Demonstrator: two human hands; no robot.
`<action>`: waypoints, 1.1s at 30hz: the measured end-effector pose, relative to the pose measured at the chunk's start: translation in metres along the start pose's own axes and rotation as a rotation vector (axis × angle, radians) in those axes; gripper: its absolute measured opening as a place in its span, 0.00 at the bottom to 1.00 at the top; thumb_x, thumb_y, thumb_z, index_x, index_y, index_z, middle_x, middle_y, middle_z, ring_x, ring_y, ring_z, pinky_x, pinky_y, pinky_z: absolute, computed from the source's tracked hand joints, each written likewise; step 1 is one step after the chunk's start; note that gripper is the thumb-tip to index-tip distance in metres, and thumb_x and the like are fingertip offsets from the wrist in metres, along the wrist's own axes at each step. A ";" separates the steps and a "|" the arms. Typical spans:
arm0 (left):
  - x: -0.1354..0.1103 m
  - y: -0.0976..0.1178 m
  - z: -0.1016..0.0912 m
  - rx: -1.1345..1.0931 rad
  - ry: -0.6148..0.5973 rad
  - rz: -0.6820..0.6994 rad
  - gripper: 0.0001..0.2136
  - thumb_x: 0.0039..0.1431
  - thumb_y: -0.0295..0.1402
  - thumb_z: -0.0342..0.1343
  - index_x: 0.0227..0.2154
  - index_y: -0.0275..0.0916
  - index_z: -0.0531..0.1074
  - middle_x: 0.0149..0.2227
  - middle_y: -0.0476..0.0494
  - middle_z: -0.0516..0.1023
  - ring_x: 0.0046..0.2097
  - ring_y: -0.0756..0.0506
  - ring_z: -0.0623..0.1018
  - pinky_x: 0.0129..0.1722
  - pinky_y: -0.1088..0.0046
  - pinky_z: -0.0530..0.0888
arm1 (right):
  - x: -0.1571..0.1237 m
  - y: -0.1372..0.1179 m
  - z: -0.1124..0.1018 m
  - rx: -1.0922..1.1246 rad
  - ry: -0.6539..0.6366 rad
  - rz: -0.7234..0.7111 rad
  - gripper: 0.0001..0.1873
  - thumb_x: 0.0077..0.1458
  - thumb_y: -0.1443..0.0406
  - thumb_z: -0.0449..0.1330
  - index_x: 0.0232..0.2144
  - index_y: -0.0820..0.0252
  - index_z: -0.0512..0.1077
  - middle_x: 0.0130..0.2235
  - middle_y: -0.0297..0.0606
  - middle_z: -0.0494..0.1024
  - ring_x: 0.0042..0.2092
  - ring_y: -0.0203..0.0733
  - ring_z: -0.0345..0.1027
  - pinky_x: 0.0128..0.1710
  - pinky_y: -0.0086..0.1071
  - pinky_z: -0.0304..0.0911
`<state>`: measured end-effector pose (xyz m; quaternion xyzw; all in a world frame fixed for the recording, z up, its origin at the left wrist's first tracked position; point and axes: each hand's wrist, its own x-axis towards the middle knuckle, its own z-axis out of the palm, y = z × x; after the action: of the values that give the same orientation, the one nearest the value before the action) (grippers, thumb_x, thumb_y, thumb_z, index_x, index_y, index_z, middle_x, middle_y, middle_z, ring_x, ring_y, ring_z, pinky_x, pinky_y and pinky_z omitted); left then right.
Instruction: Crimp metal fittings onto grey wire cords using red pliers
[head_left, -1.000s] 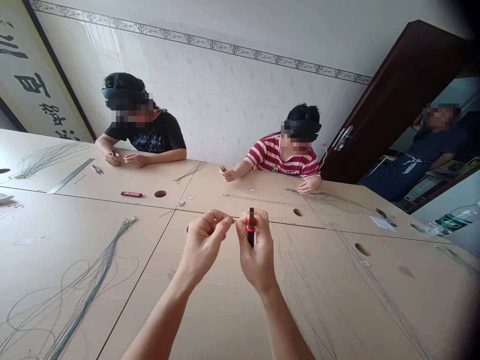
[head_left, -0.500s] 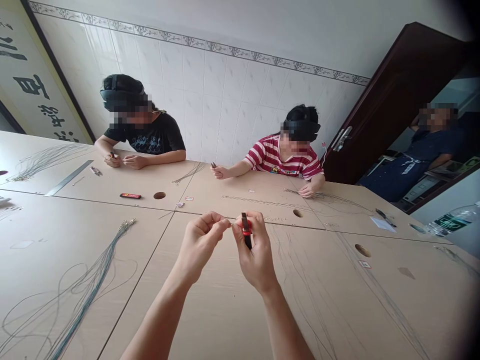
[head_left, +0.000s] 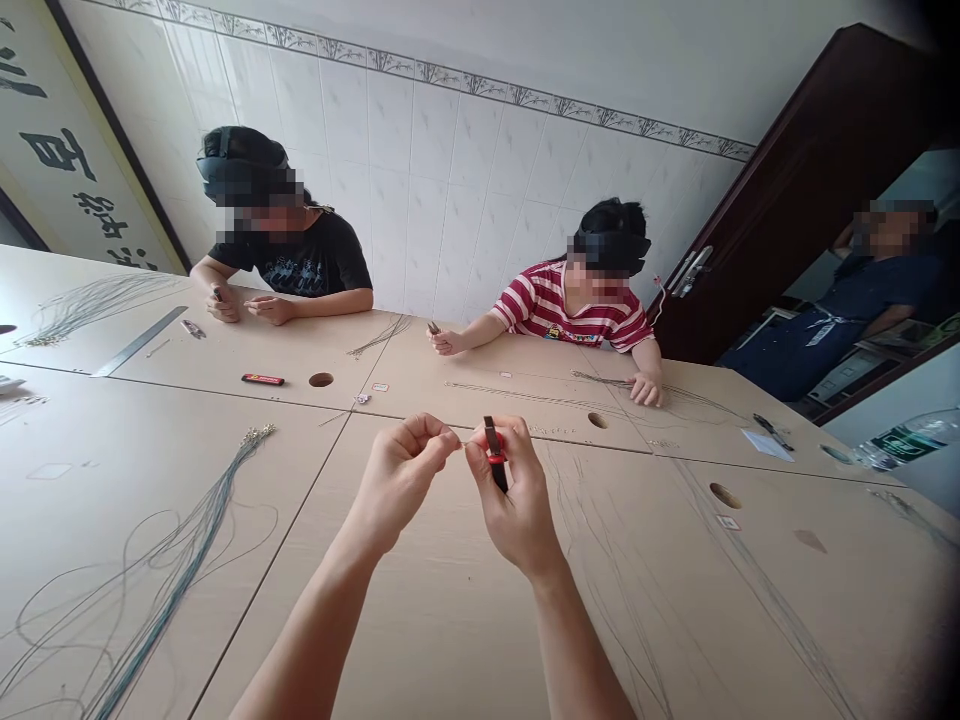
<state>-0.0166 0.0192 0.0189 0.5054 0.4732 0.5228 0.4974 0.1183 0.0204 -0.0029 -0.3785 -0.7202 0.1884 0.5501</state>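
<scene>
My left hand (head_left: 405, 480) is closed in a pinch at thumb and forefinger, on something too small to make out. Close beside it, my right hand (head_left: 517, 490) is wrapped round a pair of small pliers (head_left: 492, 442) with dark metal and red handle parts. A tiny pale piece shows between the fingertips of both hands. To the left lies a bundle of thin grey-blue wires (head_left: 180, 570) with shiny metal ends. More loose wires (head_left: 622, 590) stretch over the table (head_left: 420, 620) on the right.
Across the table sit two people, one in a black shirt (head_left: 322, 250), one in a striped shirt (head_left: 559, 300). A metal ruler (head_left: 139, 341), a red and black case (head_left: 262, 379), cable holes (head_left: 725, 495) and a water bottle (head_left: 911, 440) are around. Another person stands by the door.
My hands stay almost in place, still held together at the fingertips. The view has shifted slightly. The hand of the person in the striped shirt has lifted a little off the wires.
</scene>
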 end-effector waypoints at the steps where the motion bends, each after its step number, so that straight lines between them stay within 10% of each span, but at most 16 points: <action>1: 0.000 0.000 0.000 0.011 0.005 0.001 0.08 0.55 0.33 0.53 0.22 0.38 0.66 0.18 0.56 0.54 0.22 0.54 0.51 0.20 0.79 0.49 | 0.000 0.000 0.000 -0.002 0.002 0.000 0.03 0.62 0.67 0.52 0.35 0.56 0.64 0.38 0.35 0.65 0.39 0.35 0.62 0.40 0.31 0.61; 24: 0.004 -0.004 -0.002 0.143 0.088 0.040 0.08 0.52 0.34 0.53 0.21 0.38 0.65 0.18 0.57 0.54 0.20 0.55 0.51 0.17 0.80 0.50 | 0.002 0.003 0.001 -0.075 0.018 0.017 0.03 0.62 0.65 0.51 0.36 0.56 0.64 0.37 0.36 0.66 0.38 0.38 0.63 0.38 0.33 0.61; 33: 0.008 -0.006 -0.021 0.122 0.187 0.052 0.08 0.52 0.34 0.55 0.22 0.38 0.67 0.18 0.54 0.61 0.20 0.54 0.56 0.17 0.79 0.50 | 0.022 0.014 -0.030 -0.737 -0.226 -0.300 0.06 0.55 0.71 0.53 0.36 0.59 0.67 0.34 0.38 0.72 0.37 0.44 0.62 0.37 0.36 0.54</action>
<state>-0.0370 0.0277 0.0128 0.4960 0.5352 0.5506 0.4055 0.1489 0.0421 0.0114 -0.4181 -0.8424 -0.1239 0.3165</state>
